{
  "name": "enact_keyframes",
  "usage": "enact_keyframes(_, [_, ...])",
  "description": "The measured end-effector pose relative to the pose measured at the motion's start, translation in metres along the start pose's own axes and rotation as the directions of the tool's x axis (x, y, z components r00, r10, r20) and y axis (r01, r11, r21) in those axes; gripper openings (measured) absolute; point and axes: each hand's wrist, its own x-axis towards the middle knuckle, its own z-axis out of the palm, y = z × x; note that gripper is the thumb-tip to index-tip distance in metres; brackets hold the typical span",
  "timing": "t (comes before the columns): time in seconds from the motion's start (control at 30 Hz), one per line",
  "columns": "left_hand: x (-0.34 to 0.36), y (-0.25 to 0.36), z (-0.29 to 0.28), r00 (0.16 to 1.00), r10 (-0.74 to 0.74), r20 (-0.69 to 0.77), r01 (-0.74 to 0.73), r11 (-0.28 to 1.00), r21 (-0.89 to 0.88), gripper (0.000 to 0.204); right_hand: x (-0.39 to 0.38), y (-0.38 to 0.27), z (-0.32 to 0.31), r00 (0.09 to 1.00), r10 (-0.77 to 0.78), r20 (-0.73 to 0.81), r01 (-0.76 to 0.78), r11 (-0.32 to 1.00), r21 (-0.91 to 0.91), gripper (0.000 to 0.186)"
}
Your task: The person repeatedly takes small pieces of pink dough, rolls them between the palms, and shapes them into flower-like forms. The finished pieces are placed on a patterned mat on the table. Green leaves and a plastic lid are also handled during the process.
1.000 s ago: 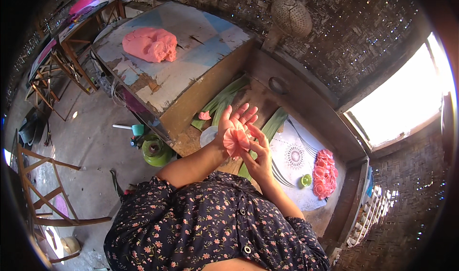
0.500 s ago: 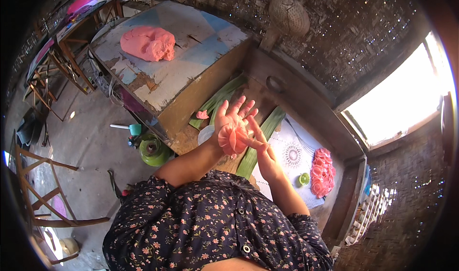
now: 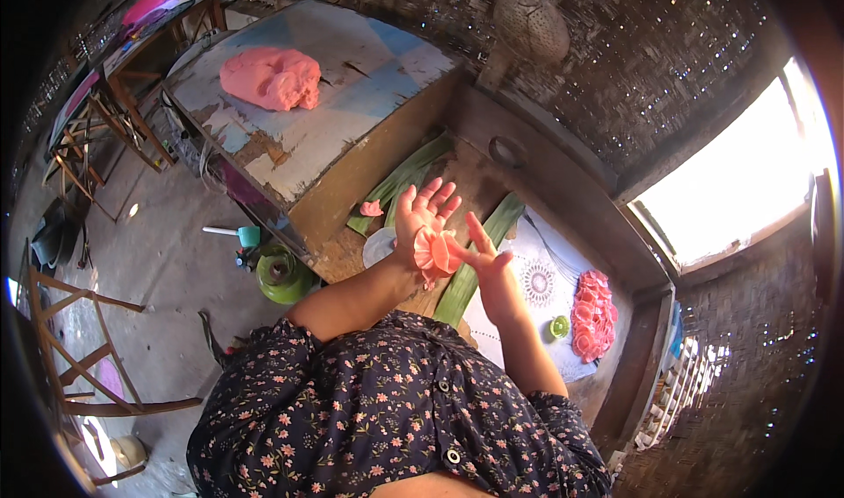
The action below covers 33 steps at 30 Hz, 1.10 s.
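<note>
My left hand (image 3: 422, 219) is palm up with its fingers stretched out. On the heel of its palm and the wrist lies a thin, ruffled, round piece of pink dough (image 3: 429, 250), partly lifted and folded. My right hand (image 3: 492, 265) is beside it on the right, fingers spread, with one finger reaching to the dough's right edge; whether it grips that edge is too small to tell. On the worn tabletop at the upper left sits a large lump of pink dough (image 3: 271, 78). A small pink scrap (image 3: 371, 208) lies on a green leaf strip (image 3: 400, 184) beyond my left hand.
A white patterned sheet (image 3: 532, 256) at the right bears a heap of thin pink dough pieces (image 3: 593, 316) and a small green container (image 3: 559, 327). Another leaf strip (image 3: 466, 278) runs beneath my hands, near a pale round dish (image 3: 380, 247). A green pot (image 3: 281, 276) stands at the left.
My right hand has drawn slightly right and away from my left palm, its fingers now more spread. The pink dough piece has shifted slightly right, its right edge lifted.
</note>
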Motion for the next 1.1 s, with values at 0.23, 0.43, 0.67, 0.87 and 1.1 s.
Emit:
enact_keyframes(0.23, [0.006, -0.006, -0.002, 0.967, 0.136, -0.217, -0.11, 0.986, 0.127, 0.041, -0.003, 0.019, -0.006, 0.955, 0.237, -0.177, -0.107, 0.835, 0.54, 0.042])
enact_keyframes(0.43, [0.003, -0.011, -0.004, 0.971, 0.214, 0.102, -0.232, 0.946, 0.225, 0.039, 0.003, 0.039, -0.006, 0.94, 0.328, 0.093, -0.299, 0.663, 0.687, 0.051])
enact_keyframes(0.67, [0.0, -0.01, 0.001, 0.89, 0.262, 0.374, -0.367, 0.898, 0.244, 0.043, 0.003, 0.037, -0.001, 0.946, 0.323, 0.004, -0.291, 0.846, 0.447, 0.062])
enact_keyframes(0.87, [-0.002, -0.008, 0.004, 0.721, 0.344, 0.602, -0.577, 0.779, 0.246, 0.041, 0.007, 0.028, 0.004, 0.93, 0.366, 0.018, -0.319, 0.786, 0.529, 0.061])
enact_keyframes(1.1, [-0.005, 0.019, 0.004, 0.275, 0.319, 0.907, -0.947, -0.073, 0.313, 0.047, 0.001, 0.007, 0.021, 0.961, -0.02, -0.277, -0.066, 0.953, -0.297, 0.05])
